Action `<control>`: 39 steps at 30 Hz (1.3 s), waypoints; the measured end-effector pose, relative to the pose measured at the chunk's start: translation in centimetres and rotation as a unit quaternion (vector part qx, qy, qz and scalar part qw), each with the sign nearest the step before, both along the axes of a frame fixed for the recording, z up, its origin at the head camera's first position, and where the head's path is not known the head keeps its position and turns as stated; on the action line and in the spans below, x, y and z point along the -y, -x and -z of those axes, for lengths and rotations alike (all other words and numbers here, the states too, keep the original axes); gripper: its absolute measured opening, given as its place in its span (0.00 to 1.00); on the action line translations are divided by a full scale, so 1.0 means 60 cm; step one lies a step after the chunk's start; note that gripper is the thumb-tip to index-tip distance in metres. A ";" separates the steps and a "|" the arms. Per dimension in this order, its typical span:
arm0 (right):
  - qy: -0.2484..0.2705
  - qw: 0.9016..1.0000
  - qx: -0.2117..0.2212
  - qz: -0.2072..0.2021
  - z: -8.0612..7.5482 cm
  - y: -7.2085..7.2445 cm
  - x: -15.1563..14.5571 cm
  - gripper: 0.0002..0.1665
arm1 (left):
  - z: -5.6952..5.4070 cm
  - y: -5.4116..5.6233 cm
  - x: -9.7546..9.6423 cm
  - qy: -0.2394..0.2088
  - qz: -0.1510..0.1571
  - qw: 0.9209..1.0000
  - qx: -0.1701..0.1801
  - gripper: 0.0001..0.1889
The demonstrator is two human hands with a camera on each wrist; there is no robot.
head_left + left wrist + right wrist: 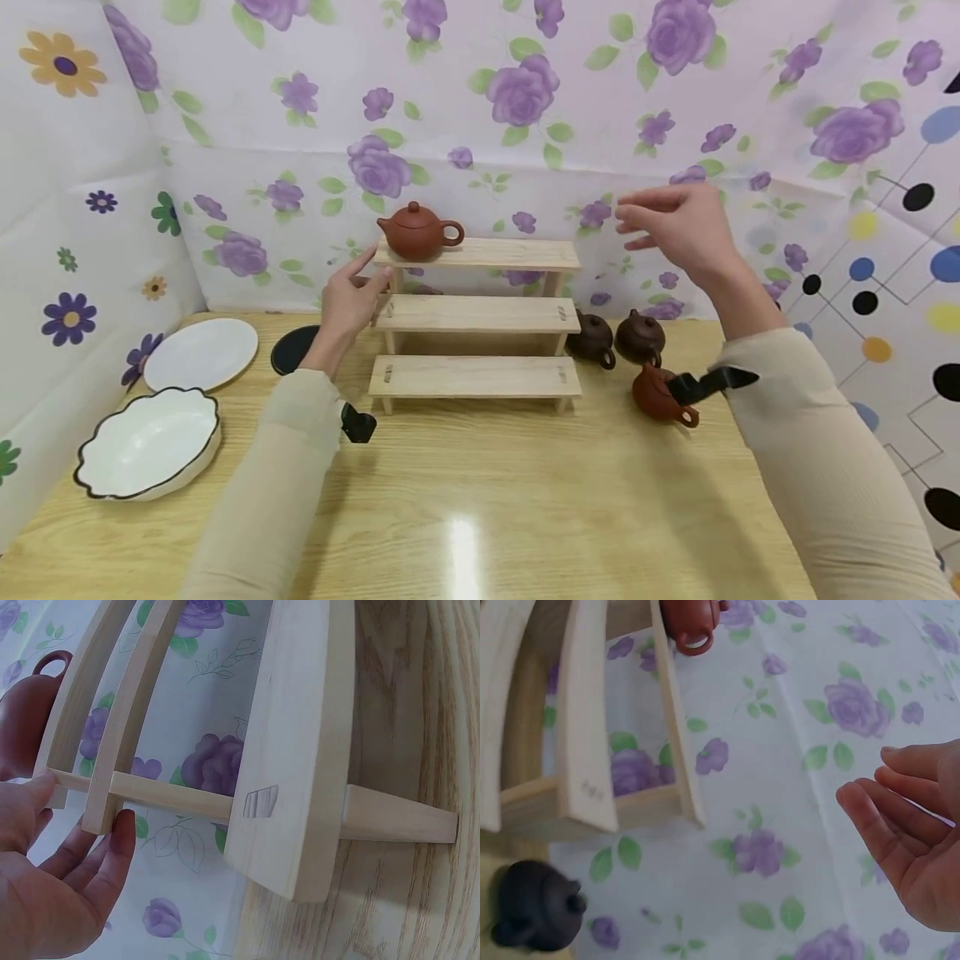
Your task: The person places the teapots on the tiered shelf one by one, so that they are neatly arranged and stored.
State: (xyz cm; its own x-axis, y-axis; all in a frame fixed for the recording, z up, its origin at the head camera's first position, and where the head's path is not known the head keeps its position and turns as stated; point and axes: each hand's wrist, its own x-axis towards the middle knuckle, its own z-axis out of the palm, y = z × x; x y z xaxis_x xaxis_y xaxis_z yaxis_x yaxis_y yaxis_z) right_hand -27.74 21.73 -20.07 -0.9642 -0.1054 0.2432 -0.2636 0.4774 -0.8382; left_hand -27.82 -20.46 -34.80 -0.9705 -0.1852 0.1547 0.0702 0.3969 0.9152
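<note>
A three-tiered wooden stand (480, 313) stands against the flowered cloth. On the left end of its top tier sits a reddish-brown teapot (415, 234), its handle to the right. My left hand (349, 302) grips the stand's upper left end; in the left wrist view the thumb and fingers (120, 834) lie about its side pieces. To the right of the stand my right hand (684, 229) hangs in the air, holding nothing, its fingers loosely bent in the right wrist view. Below it on the table are two dark teapots (641, 337) and another reddish-brown teapot (660, 395).
At the left of the table lie a white plate (201, 354), a white scalloped bowl (150, 446) with a dark rim, and a black round dish (292, 350) partly behind the left wrist. Printed cloth (465, 117) hangs behind and on both sides.
</note>
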 end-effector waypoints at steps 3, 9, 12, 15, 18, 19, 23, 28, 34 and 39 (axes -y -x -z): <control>0.002 1.000 0.004 0.013 0.027 -0.018 -0.032 0.25 | -0.002 -0.002 0.005 0.000 -0.002 1.000 -0.002 0.31; 0.000 0.999 0.024 0.048 0.086 -0.056 -0.093 0.28 | -0.003 0.002 0.008 0.007 -0.015 1.000 -0.009 0.31; -0.002 0.998 0.030 0.058 0.118 -0.073 -0.120 0.29 | -0.003 0.004 0.008 0.009 -0.017 1.000 -0.011 0.31; -0.006 0.997 0.040 0.063 0.152 -0.087 -0.145 0.29 | -0.003 0.005 0.007 0.008 -0.016 1.000 -0.009 0.31; -0.018 0.996 0.053 0.066 0.188 -0.101 -0.168 0.29 | -0.002 0.005 0.007 0.006 -0.014 1.000 -0.005 0.31; -0.025 0.996 0.055 0.068 0.200 -0.106 -0.175 0.29 | -0.002 0.006 0.006 0.005 -0.013 1.000 -0.003 0.31; -0.046 0.994 0.062 0.078 0.240 -0.128 -0.198 0.29 | 0.000 0.006 0.004 0.003 -0.011 1.000 0.001 0.31; -0.056 0.991 0.070 0.095 0.281 -0.150 -0.220 0.28 | 0.001 0.005 0.001 0.003 -0.008 1.000 0.006 0.31; -0.043 0.988 0.102 0.108 0.317 -0.162 -0.234 0.30 | -0.003 0.002 -0.001 0.008 -0.008 1.000 0.014 0.32; -0.044 0.985 0.126 0.113 0.331 -0.168 -0.233 0.30 | -0.003 0.001 -0.002 0.009 -0.004 1.000 0.021 0.33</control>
State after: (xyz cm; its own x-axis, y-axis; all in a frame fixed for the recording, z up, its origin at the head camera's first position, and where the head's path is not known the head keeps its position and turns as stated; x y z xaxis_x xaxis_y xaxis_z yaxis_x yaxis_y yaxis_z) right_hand -17.66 35.72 -39.94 -0.9941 0.1081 -0.0079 0.0690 0.5742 -0.8158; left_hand -27.89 -20.35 -34.60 -0.9745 -0.1909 0.1176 0.0288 0.4135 0.9101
